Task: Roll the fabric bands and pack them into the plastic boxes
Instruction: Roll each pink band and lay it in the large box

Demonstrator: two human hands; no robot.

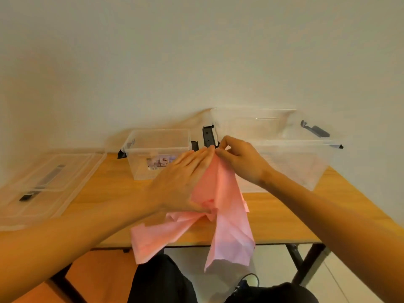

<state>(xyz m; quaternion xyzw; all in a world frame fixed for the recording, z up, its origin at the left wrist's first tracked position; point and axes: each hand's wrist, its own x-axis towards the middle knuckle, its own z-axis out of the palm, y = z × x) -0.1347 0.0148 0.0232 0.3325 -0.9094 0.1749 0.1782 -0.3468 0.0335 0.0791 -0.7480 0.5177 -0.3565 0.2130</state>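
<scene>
Above the wooden table, two hands work a pink fabric band

Over the middle of the tabletop the band is held up in the air, unrolled and creased. The right hand pinches its upper end between curled fingertips and thumb. The left hand lies flat against the cloth just beside it – fingers straight and pressed together, their tips meeting the right hand's pinch, the thumb low against a bunched fold. From that top end the band falls in two loose tails: one slants down to the left across the table, the other hangs straight down, and both ends drop past the near edge.

Behind the hands, against the wall, stand two clear plastic boxes, both open on top – a small box to the left with a printed label on its front wall, and a larger box to the right, each with black latches at the ends. Well apart from them, at the table's left end, lies a flat clear lid with a dark strip on it
</scene>
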